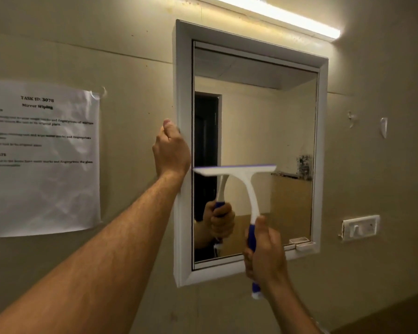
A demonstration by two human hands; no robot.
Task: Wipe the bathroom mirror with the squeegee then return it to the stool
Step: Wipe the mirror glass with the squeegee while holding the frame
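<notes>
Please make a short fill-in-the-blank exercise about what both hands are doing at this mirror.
1. The right hand holds the squeegee by its ____ grip.
2. The left hand holds the mirror frame's ____ edge.
3. The squeegee blade lies against the ____.

Missing words: blue; left; mirror

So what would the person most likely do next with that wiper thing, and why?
Probably draw the squeegee straight down the glass. The right hand grips its blue handle, the blade lies level across the left middle of the mirror, and the left hand holds the white frame steady. Glass remains below the blade.
</notes>
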